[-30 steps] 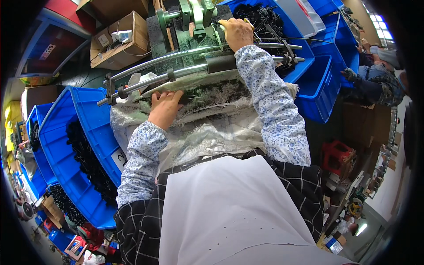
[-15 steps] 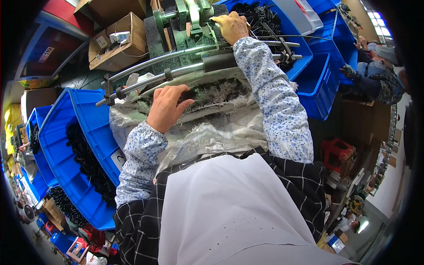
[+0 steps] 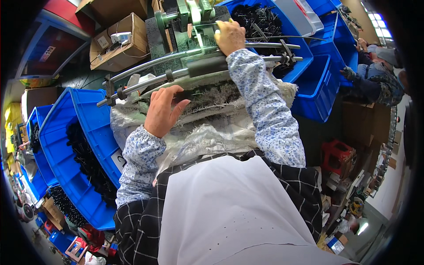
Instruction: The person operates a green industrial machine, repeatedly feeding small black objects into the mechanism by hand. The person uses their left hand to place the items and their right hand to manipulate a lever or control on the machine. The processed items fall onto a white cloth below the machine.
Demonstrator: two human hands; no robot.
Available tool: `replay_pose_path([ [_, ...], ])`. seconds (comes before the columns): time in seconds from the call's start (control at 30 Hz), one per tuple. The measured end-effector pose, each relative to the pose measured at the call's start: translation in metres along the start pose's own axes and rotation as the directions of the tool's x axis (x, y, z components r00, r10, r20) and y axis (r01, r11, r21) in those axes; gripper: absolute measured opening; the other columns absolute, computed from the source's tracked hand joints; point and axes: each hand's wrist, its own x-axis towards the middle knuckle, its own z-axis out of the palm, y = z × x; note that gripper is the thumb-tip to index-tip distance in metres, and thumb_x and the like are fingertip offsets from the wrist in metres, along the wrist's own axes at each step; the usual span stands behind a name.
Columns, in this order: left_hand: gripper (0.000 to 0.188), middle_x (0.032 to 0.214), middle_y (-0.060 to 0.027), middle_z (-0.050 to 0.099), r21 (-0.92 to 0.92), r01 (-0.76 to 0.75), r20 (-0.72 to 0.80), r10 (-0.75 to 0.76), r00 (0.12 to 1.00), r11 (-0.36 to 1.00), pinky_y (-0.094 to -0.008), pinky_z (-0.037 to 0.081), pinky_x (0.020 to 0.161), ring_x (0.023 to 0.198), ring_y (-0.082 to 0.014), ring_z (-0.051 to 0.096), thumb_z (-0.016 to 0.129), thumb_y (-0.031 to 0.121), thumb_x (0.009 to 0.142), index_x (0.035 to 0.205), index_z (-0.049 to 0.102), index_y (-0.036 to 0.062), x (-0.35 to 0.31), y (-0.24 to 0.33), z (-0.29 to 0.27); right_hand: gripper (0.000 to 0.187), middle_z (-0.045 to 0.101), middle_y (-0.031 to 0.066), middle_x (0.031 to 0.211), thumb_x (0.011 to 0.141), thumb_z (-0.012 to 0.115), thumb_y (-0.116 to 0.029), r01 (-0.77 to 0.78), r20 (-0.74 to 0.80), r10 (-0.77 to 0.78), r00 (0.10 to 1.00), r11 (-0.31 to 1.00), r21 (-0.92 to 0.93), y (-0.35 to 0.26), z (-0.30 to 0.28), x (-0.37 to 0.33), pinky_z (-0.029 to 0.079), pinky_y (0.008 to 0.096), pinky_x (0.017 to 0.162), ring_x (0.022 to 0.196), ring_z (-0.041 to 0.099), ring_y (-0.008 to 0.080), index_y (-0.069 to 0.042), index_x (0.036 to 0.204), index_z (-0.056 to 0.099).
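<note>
My left hand (image 3: 161, 111) is held over the sacking, thumb and fingers apart, with nothing in it. Beyond the steel rails, my right hand (image 3: 230, 38) is closed beside the lit middle of a machine (image 3: 183, 36). Yellow coverings show on its fingertips. A thin dark rod (image 3: 206, 25) runs from these fingertips toward the machine; its end inside the hand is hidden. Under my hands a pale woven sack (image 3: 207, 139) is spread, strewn with black bristle scraps (image 3: 216, 93). Just right of my right hand lies a heap of thin black bristled pieces (image 3: 260, 22) in a blue bin.
Two curved steel rails (image 3: 145, 84) cross in front of the machine. A large blue bin (image 3: 57, 132) with black bristled pieces stands at left, and a blue bin (image 3: 316, 95) at right. Cardboard box (image 3: 134, 39) sits far left; another person (image 3: 375, 79) is at far right.
My right hand has come back from over the edge of the black heap, shifting left and slightly nearer, with the thin rod now showing toward the machine. My left hand's thumb and fingers have shifted slightly.
</note>
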Motion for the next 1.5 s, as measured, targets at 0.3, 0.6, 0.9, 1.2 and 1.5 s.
replay_pose_path([
  [0.3, 0.027, 0.093, -0.0107, 0.057, 0.055, -0.063, -0.027, 0.064, 0.998, 0.997, -0.0352, 0.037, 0.080, 0.088, -0.0271, 0.053, 0.059, 0.014, 0.083, 0.108, 0.051, 0.0062, 0.004, 0.005, -0.003, 0.017, 0.064, 0.0047, 0.081, 0.074, 0.058, -0.022, 0.020, -0.079, -0.025, 0.997, 0.998, -0.063, -0.031, -0.001, 0.001, 0.039, 0.0411, 0.072, 0.088, 0.056, 0.0225, -0.013, 0.088, 0.062],
  [0.6, 0.028, 0.093, -0.0088, 0.057, -0.048, 0.019, -0.029, -0.021, 0.999, 0.999, -0.0333, 0.037, 0.079, 0.083, -0.0240, 0.055, 0.060, 0.009, 0.082, 0.109, 0.051, 0.0065, 0.000, -0.001, -0.011, 0.021, 0.066, 0.0039, 0.086, 0.082, 0.053, -0.030, -0.025, 0.060, 0.032, 0.998, 0.994, -0.104, 0.063, -0.004, 0.018, 0.047, 0.0435, 0.073, 0.086, 0.061, 0.0260, -0.025, 0.098, 0.067],
  [0.9, 0.026, 0.091, -0.0098, 0.057, -0.150, -0.027, 0.012, 0.029, 0.999, 0.988, -0.0337, 0.042, 0.078, 0.080, -0.0238, 0.055, 0.063, 0.011, 0.080, 0.103, 0.052, 0.0052, 0.015, 0.001, 0.004, 0.025, 0.062, 0.0109, 0.104, 0.085, 0.053, -0.017, -0.028, -0.081, 0.005, 0.997, 0.954, -0.298, 0.113, -0.065, 0.026, 0.049, 0.0363, 0.080, 0.090, 0.062, 0.0252, -0.014, 0.109, 0.060],
  [1.2, 0.030, 0.098, -0.0109, 0.057, -0.265, -0.081, -0.131, 0.047, 0.990, 0.961, -0.0290, 0.048, 0.074, 0.084, -0.0189, 0.059, 0.061, 0.004, 0.082, 0.109, 0.048, 0.0016, 0.030, 0.015, 0.043, 0.025, 0.064, 0.0110, 0.083, 0.083, 0.059, -0.021, 0.105, 0.283, -0.328, 0.901, 0.799, 0.592, -0.036, -0.107, -0.096, 0.051, 0.0377, 0.063, 0.073, 0.063, 0.0266, -0.011, 0.105, 0.060],
  [1.5, 0.043, 0.113, -0.0092, 0.050, 0.434, -0.093, 0.305, -0.049, 0.951, 0.896, -0.0372, 0.038, 0.089, 0.105, -0.0263, 0.048, 0.059, 0.013, 0.078, 0.118, 0.044, 0.0078, -0.005, -0.045, 0.074, 0.022, 0.064, 0.0060, 0.079, 0.079, 0.056, -0.011, 0.043, -0.075, -0.046, 0.996, 0.998, -0.047, 0.023, -0.027, -0.009, 0.051, 0.0364, 0.066, 0.075, 0.063, 0.0224, -0.017, 0.096, 0.067],
])
